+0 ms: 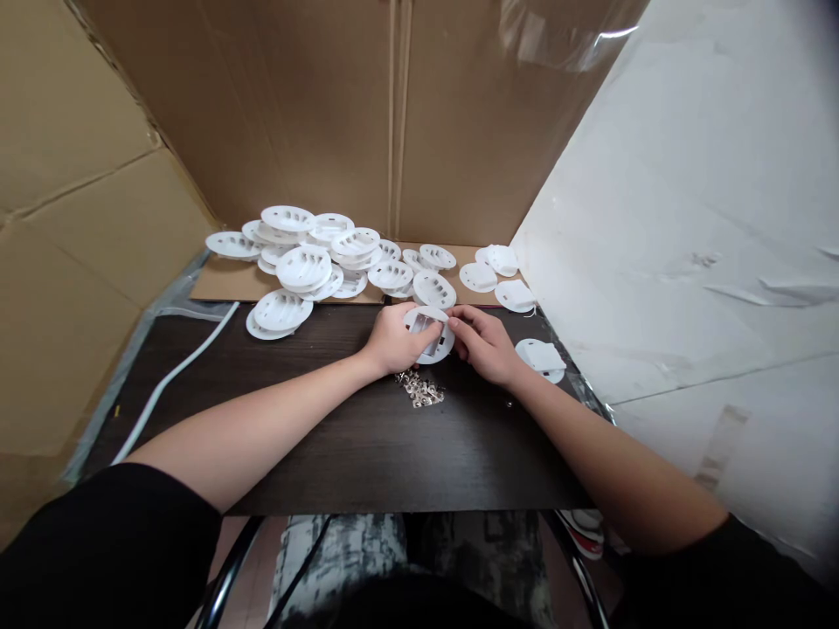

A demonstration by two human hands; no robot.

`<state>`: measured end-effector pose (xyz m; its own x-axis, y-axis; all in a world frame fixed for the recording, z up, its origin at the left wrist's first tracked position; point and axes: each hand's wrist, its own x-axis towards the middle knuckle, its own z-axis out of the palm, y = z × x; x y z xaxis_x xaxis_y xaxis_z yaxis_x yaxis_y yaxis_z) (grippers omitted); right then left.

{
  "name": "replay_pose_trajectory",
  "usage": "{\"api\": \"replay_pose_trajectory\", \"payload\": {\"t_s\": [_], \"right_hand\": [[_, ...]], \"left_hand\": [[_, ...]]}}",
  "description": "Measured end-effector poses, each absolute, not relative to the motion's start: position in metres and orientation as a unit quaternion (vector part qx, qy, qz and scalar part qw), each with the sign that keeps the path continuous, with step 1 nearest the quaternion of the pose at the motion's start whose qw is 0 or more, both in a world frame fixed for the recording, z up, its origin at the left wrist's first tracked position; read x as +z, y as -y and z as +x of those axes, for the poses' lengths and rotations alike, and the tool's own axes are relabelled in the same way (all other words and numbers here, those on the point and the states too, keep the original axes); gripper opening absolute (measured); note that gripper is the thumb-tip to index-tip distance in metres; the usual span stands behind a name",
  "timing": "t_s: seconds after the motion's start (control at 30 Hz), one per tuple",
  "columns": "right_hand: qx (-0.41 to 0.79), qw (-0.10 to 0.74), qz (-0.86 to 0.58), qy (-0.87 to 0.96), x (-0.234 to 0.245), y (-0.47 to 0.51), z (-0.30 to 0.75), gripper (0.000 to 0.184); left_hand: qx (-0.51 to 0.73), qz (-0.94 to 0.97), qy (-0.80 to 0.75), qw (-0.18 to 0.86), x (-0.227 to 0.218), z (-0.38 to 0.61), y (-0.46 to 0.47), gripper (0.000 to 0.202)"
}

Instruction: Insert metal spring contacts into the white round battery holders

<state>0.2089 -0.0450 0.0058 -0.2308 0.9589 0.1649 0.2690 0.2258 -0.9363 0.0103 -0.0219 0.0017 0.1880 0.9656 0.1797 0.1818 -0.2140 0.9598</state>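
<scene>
A white round plastic disc (pixel 447 342) with a rectangular battery compartment is tilted up above the dark table. My left hand (pixel 397 341) is closed on its left side, with the thumb lying across the compartment. At the disc's right rim, the thumb and fingers of my right hand (pixel 483 342) are pinched together; whatever is between them is too small to make out. Just below the disc lies a little heap of small metal contact plates (pixel 425 393), some apparently with springs.
A heap of white discs (pixel 303 266) lies at the back left, partly on a cardboard sheet (pixel 226 281). Several more discs (pixel 515 295) are at the right. Cardboard walls (pixel 315 114) enclose the back and left. A white cable (pixel 171 374) crosses the table's left side.
</scene>
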Motion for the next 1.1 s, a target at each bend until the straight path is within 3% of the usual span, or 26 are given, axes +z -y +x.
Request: {"api": "replay_pose_trajectory", "payload": {"t_s": [1.1], "right_hand": [[0.454,0.393,-0.453,0.659,0.0004,0.0431,0.2099,0.036]], "left_hand": [[0.463,0.666,-0.441,0.384,0.0046,0.0098,0.0267,0.022]]}}
